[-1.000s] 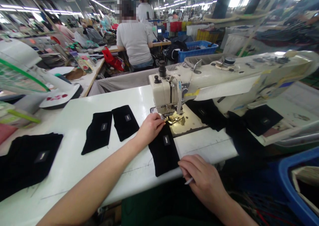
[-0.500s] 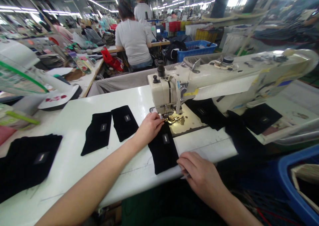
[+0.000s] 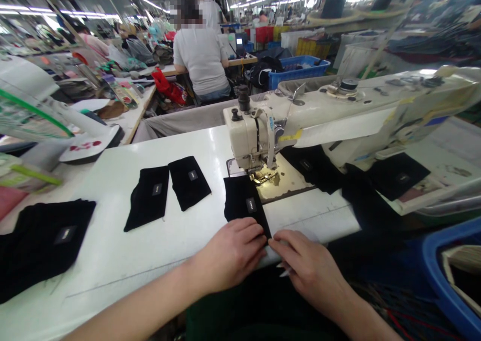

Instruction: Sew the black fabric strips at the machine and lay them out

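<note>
A black fabric piece with a small dark label lies at the near side of the sewing machine, its far end beside the needle area. My left hand is closed over the piece's near end, at the table's front edge. Close by on the right, my right hand pinches at the near right corner of the same piece. A pale pointed tip sticks out under its fingers; what it belongs to is hidden in the palm. The fingertips of both hands almost meet.
Two labelled black pieces lie left of the machine, and a black stack sits farther left. More black pieces rest under the machine arm. A blue bin stands at the right; a co-worker sits ahead.
My left hand has come back from the needle area to the near end of the fabric piece. My right hand stays at the near right corner.
</note>
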Demonstrator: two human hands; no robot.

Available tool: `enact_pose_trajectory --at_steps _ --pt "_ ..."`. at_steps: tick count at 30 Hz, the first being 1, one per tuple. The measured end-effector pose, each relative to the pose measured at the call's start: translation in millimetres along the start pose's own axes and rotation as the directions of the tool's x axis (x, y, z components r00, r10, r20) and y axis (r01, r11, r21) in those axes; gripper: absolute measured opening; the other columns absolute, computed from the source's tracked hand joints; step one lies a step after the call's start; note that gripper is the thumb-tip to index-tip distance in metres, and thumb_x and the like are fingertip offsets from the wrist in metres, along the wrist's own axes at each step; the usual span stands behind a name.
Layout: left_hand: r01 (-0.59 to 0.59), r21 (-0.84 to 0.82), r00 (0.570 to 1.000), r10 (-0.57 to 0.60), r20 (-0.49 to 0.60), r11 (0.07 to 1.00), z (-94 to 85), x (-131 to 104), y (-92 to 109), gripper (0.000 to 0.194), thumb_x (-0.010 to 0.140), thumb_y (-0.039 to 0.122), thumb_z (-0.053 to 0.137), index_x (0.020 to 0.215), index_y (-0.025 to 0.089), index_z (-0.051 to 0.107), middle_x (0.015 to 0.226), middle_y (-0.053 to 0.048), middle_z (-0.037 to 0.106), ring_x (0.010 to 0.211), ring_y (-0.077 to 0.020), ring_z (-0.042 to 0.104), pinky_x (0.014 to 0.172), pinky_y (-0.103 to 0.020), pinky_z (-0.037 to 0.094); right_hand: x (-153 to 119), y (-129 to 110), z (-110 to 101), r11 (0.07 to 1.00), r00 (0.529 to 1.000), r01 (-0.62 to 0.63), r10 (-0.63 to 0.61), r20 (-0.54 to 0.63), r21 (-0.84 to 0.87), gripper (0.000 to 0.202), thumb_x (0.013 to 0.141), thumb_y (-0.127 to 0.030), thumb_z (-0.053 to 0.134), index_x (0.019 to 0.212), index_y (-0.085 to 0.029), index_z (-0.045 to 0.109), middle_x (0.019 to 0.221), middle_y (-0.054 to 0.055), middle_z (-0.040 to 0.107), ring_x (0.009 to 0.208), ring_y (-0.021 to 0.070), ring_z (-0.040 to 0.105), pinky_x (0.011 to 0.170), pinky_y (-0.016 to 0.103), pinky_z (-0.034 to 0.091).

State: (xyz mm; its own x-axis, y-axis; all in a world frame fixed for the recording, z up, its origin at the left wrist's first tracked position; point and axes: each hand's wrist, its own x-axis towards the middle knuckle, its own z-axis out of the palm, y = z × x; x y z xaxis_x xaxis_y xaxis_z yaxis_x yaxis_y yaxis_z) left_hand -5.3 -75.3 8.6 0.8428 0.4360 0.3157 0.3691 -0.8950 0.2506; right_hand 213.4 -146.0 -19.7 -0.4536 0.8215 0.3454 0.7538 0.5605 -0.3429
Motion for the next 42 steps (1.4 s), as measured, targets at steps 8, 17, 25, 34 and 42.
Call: enact_pose_trajectory --at_steps 8,17,25,34,42 --pt "-0.048 0.095 0.999 0.048 0.003 0.994 3.3 -11 5 0.031 0.099 0.018 0.046 0.123 0.009 0.063 0.117 -0.014 0.07 0.113 -0.0272 0.065 0.096 -0.04 0.06 8 2 -1 1.0 0.999 -0.022 0.021 0.044 0.022 0.049 0.074 0.003 0.047 0.116 -0.016 0.065 0.102 0.008 0.066 0.088 0.022 0.063 0.067 0.031 0.052" --pt "-0.03 0.067 0.999 0.031 -0.012 0.997 1.3 0 -15 0.026 0.099 0.022 0.051 0.119 0.012 0.066 0.115 -0.014 0.069 0.112 -0.0258 0.064 0.097 -0.04 0.06 27 11 2 0.997 0.996 -0.065 0.067 0.065 -0.044 0.037 0.084 -0.002 0.055 0.115 -0.018 0.066 0.102 0.007 0.064 0.087 0.0197 0.061 0.064 0.028 0.048" --pt "-0.015 0.084 1.0 0.017 -0.02 0.996 -2.2 9 -39 0.026 0.099 0.023 0.052 0.118 0.013 0.067 0.115 -0.014 0.068 0.111 -0.0263 0.064 0.093 -0.041 0.061 51 23 9 0.992 0.992 -0.089 0.097 0.081 -0.092 0.033 0.089 -0.006 0.056 0.117 -0.02 0.067 0.109 0.008 0.066 0.096 0.0208 0.062 0.069 0.028 0.051" --pt "-0.026 0.103 0.999 0.028 -0.016 0.994 -6.9 18 -67 0.026 0.1 0.022 0.051 0.114 0.01 0.068 0.114 -0.015 0.068 0.106 -0.0252 0.065 0.09 -0.04 0.06 77 29 10 0.983 0.984 -0.128 0.142 0.109 -0.132 0.031 0.094 -0.008 0.052 0.118 -0.019 0.068 0.112 0.009 0.065 0.094 0.0213 0.065 0.071 0.029 0.053" --pt "-0.003 0.12 0.998 0.01 -0.057 0.993 -6.8 24 -93 0.027 0.099 0.023 0.05 0.114 0.014 0.071 0.111 -0.014 0.069 0.102 -0.0237 0.066 0.085 -0.04 0.061 72 30 12 0.982 0.984 -0.138 0.151 0.092 -0.129 0.033 0.092 -0.007 0.054 0.12 -0.02 0.067 0.113 0.008 0.065 0.093 0.0197 0.065 0.072 0.028 0.052"
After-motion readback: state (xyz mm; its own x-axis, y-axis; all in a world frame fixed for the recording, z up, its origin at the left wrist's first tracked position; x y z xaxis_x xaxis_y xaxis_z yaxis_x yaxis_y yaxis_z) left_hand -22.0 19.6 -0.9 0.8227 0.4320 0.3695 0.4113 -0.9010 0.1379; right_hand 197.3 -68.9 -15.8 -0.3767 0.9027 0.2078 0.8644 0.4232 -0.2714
